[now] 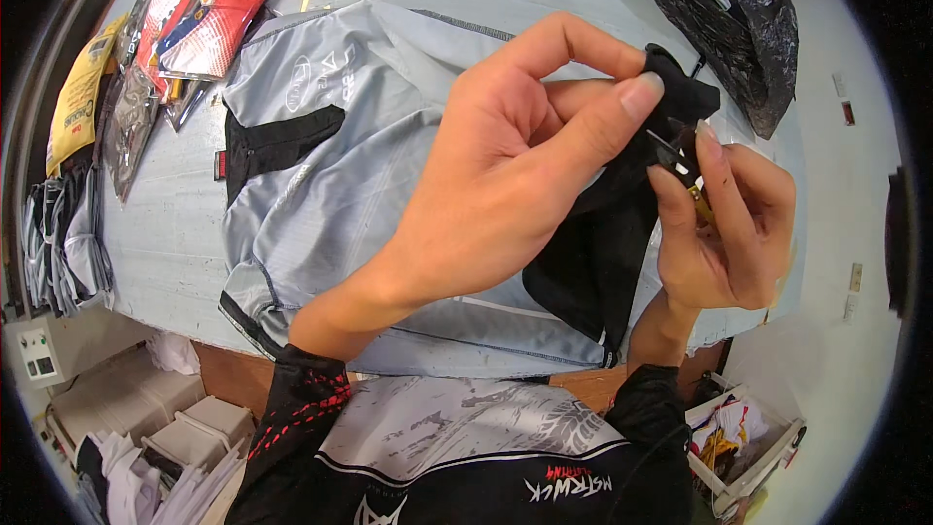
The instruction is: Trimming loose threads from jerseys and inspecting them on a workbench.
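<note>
A light grey shirt (335,194) with black parts and overlocked seams lies spread on the table, inside out by the look of its mirrored print. My left hand (496,175) pinches the edge of its black fabric (598,267) between thumb and forefinger, raised above the table. Close by on the right, my right hand (734,233) grips a small pair of thread snips (698,196) with dark blades and a yellowish body. The blades point up at the pinched black edge; whether they touch it I cannot tell. A black placket (287,141) shows at the shirt's left.
Bagged red garments (219,15) and a yellow packet (83,97) lie at the far left, above a bundle of folded clothes (63,238). A black plastic bag (729,29) rests at the far right. Below the table's right side is a crate (768,467) of cloth scraps.
</note>
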